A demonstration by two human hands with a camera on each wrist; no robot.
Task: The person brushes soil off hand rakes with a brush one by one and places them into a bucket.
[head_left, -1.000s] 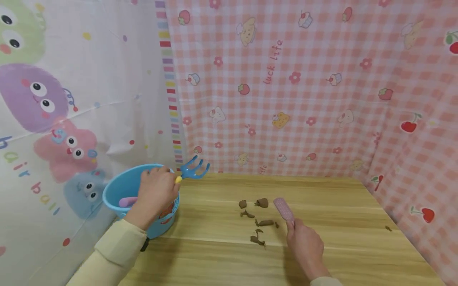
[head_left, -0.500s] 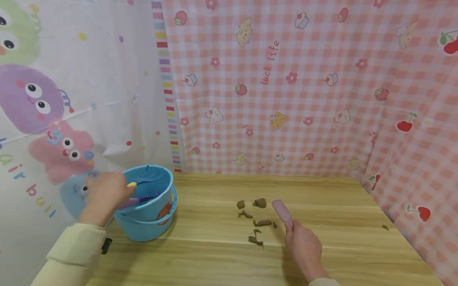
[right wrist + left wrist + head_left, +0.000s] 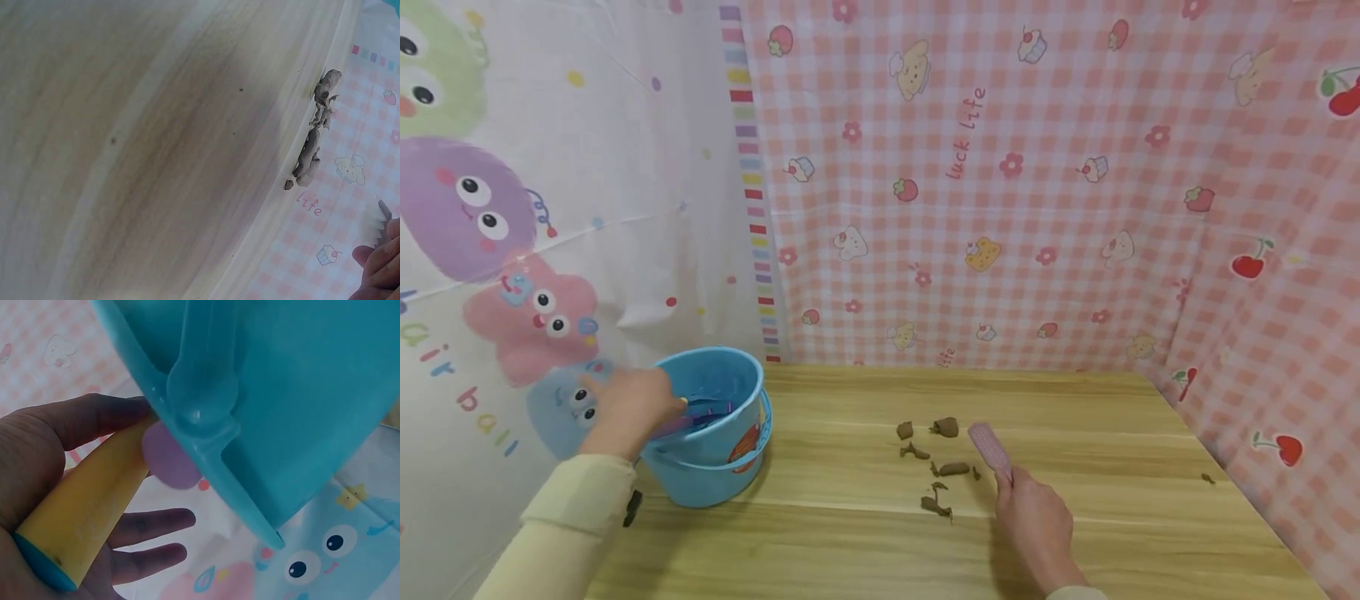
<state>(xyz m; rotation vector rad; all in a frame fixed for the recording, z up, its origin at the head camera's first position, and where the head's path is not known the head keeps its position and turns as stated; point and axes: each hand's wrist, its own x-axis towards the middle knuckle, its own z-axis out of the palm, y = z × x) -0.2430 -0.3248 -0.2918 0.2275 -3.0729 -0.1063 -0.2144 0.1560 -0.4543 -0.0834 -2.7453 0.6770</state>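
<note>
My left hand (image 3: 632,408) is at the left rim of the blue bucket (image 3: 700,479), holding a toy hand rake by its yellow handle (image 3: 87,506). In the left wrist view the thumb and index finger hold the handle, while two other fingers extend loosely. The rake's blue head is down inside the bucket. A purple handle (image 3: 169,456) pokes over the rim beside it. My right hand (image 3: 1037,521) grips a pink brush (image 3: 990,448) over the table; its bristles show at the edge of the right wrist view. Brown crumbly pieces (image 3: 953,468) lie left of the brush.
The wooden table (image 3: 820,550) meets a pink checked cloth (image 3: 970,208) at the back and right. A white cartoon-print cloth (image 3: 647,167) hangs on the left, close to the bucket. One small brown scrap (image 3: 1207,477) lies near the table's right edge.
My left hand has moved left and lowered the rake, whose head was over the bucket's right rim, into the bucket. The right hand with the brush has hardly moved.
</note>
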